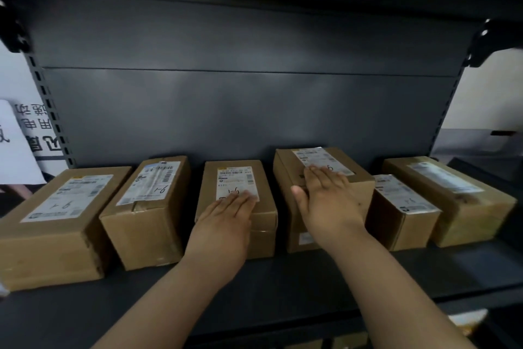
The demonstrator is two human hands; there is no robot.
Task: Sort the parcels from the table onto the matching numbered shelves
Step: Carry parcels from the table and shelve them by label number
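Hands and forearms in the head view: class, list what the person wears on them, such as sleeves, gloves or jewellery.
The left hand and right hand are bare: no gloves, no ring in view. The left forearm and right forearm are uncovered down to the frame edge, with no sleeve, watch or bracelet showing.
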